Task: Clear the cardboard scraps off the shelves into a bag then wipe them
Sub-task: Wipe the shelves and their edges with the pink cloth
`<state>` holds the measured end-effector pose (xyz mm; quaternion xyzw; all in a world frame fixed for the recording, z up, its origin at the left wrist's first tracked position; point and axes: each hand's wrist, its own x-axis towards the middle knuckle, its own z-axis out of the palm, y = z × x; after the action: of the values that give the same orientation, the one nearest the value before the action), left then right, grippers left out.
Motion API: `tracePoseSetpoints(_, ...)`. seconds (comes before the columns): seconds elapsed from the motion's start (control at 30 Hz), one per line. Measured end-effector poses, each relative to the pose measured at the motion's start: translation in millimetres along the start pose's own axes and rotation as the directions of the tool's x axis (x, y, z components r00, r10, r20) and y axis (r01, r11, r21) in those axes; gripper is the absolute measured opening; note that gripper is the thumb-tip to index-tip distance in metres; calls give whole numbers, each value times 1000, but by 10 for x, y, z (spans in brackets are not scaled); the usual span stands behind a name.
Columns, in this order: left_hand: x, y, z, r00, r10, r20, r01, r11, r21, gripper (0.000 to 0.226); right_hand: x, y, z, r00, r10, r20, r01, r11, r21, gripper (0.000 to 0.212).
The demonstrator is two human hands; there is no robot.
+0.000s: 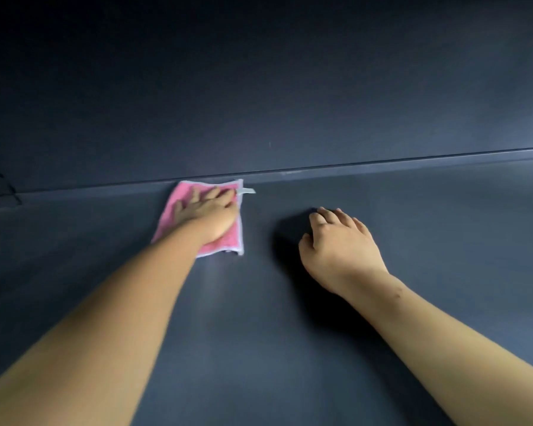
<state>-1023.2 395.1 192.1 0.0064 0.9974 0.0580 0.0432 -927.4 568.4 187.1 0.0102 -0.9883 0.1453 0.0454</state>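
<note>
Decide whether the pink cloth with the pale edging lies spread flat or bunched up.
Spread flat: the pink pale-edged cloth lies as a rectangle on the dark shelf, pressed under the left hand, fingers straight.

The flat rectangular fabric cloth [171, 217] is pink with a pale lilac-white border and a light grey tag; the smooth shelf surface [259, 333] is plain dark slate blue, unpatterned

Dim and dark toward the top, forearms blurred, shadow left of the right hand [340, 244].
</note>
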Motion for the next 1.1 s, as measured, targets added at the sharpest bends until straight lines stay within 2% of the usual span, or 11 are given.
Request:
tracePoseSetpoints(0.1,-112,-634,-68,986,-167,-2,167,986,29,50,0,-7,8,1000,10,-11,-10,1000,-6,46)
tracePoseSetpoints(0.2,-276,-746,-74,982,-191,4,191,981,38,50,11,-8,4,999,27,-34,-28,999,-31,45)
tracePoseSetpoints(0.27,-389,-565,-47,992,-123,-12,124,992,23,50,11,-27,2,999,37,-40,-39,998,-45,46)
tracePoseSetpoints(0.4,-708,-54,78,991,131,-23,-131,991,-10,50,-5,-76,-6,998,61,-31,-63,996,-69,47)
tracePoseSetpoints(0.5,-948,-70,104,982,191,10,-191,981,-28,51,-21,-107,-16,997,74,5,-73,992,-103,46)
tracePoseSetpoints(0.57,-1016,-401,83,992,124,-7,-124,992,-15,50,-26,-113,-17,997,77,27,-73,989,-125,46)
tracePoseSetpoints(0.7,-1182,-1251,-39,992,-129,11,129,992,3,50,-41,-145,-22,994,94,53,-86,987,-139,48)
tracePoseSetpoints(0.77,-1292,-1335,-71,985,-171,37,171,985,-1,51,-46,-189,-44,992,119,48,-110,982,-150,46)
tracePoseSetpoints(0.83,-1368,-1157,-50,991,-128,32,129,992,-13,52,-31,-296,-52,987,149,52,-140,980,-144,44)
tracePoseSetpoints(0.93,-1537,-645,58,999,39,-5,-39,998,-43,52,28,-524,39,987,149,63,-141,984,-110,43)
tracePoseSetpoints(1.1,-1975,-106,133,975,222,-11,-222,968,-118,55,37,-647,167,988,152,-15,-153,985,-83,42)
